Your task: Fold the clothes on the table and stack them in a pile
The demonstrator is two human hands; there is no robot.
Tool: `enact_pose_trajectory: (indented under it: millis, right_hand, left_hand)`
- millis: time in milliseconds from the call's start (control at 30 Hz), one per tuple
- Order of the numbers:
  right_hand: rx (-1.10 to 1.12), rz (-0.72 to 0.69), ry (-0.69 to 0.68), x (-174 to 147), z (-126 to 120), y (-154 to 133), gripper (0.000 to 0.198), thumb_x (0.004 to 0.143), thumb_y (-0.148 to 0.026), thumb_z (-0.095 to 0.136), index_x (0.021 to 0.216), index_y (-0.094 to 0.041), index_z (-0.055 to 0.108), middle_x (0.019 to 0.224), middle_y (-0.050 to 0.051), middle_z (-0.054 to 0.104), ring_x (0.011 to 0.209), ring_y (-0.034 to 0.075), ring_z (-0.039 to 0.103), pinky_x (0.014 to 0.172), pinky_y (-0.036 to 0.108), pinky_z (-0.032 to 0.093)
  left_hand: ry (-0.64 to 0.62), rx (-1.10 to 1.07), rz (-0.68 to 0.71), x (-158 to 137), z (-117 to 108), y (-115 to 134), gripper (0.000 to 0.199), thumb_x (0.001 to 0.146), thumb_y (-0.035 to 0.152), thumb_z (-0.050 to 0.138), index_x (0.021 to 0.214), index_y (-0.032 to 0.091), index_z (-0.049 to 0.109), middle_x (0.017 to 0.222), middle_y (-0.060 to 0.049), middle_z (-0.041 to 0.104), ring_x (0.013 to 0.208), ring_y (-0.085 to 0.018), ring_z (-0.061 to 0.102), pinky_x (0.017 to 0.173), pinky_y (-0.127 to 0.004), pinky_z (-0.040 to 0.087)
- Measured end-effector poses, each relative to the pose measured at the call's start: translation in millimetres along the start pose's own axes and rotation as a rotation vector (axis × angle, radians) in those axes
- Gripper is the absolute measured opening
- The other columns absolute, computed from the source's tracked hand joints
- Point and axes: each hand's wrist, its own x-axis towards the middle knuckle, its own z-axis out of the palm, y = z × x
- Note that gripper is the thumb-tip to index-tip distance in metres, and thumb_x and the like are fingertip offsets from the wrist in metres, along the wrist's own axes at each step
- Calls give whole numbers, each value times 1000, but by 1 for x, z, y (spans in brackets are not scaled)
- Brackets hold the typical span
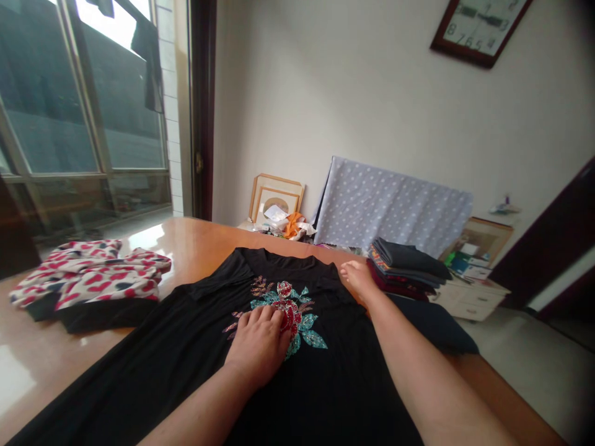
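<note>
A black shirt (186, 359) with a round neckline lies spread face up over the table. On its chest is a glittery red rose with teal leaves (312, 339). My left hand (260, 341) rests flat on this flower pattern, fingers stretched out and covering part of it. Over at the shirt's right shoulder, my right hand (357, 277) has its fingers curled in on the fabric edge. The right sleeve is partly hidden by my right forearm.
Heart-patterned clothing (109, 282) lies at the left on the wooden table (195, 232). A stack of folded clothes (406, 266) stands at the right, beside a dark folded garment (432, 322). Behind are a polka-dot cloth (395, 198), picture frames (260, 189) and a small drawer cabinet (478, 300).
</note>
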Motion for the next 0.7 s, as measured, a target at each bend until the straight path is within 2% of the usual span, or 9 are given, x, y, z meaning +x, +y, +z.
enact_pose_trajectory:
  millis: [133,233,300,367,433,600,700]
  right_hand:
    - [-164,-27,-48,-22,-25,0,26,77,-43,61,71,-18,67,71,3,69,70,18,62,65,25,42]
    - [-400,-64,-238,-44,-34,2,26,70,-45,72,69,-20,65,66,-1,66,64,15,58,60,24,35]
    - [-530,-78,-329,-56,-37,4,21,65,-39,76,73,-22,67,68,-3,66,64,14,57,59,23,33]
    - [-561,-74,-316,-61,-39,7,14,64,-28,74,74,-22,68,72,-3,68,68,15,59,60,23,33]
    - [-552,-66,-261,-60,-43,6,6,69,-23,66,75,-22,69,75,-1,69,72,16,61,61,23,34]
    - [-461,-78,-188,-48,-56,-2,22,81,-24,51,89,-20,71,82,2,72,75,16,63,63,22,39]
    - [-424,-98,-252,-48,-59,-4,21,82,-29,53,80,-18,71,76,1,71,71,16,62,61,21,39]
  left_hand:
    - [-2,10,1,0,1,-1,38,98,48,36,111,25,62,116,-11,60,110,-31,54,95,-46,36]
    - [1,7,12,0,1,-2,38,98,48,36,112,25,62,115,-11,61,110,-31,54,95,-47,36]
    - [4,2,18,0,1,-2,39,98,48,36,113,25,62,115,-11,61,111,-31,53,95,-47,36]
    - [7,0,15,-1,1,-2,39,98,48,36,115,25,62,115,-11,61,111,-32,53,96,-47,35]
    - [7,0,10,-1,0,-2,39,98,48,36,115,25,63,116,-11,61,112,-32,53,97,-47,35]
    - [6,2,5,-1,0,-1,38,98,47,36,113,25,63,115,-11,61,112,-31,53,96,-47,35]
    - [11,2,10,-1,-1,0,39,98,47,36,113,24,63,115,-11,61,111,-32,53,96,-47,36]
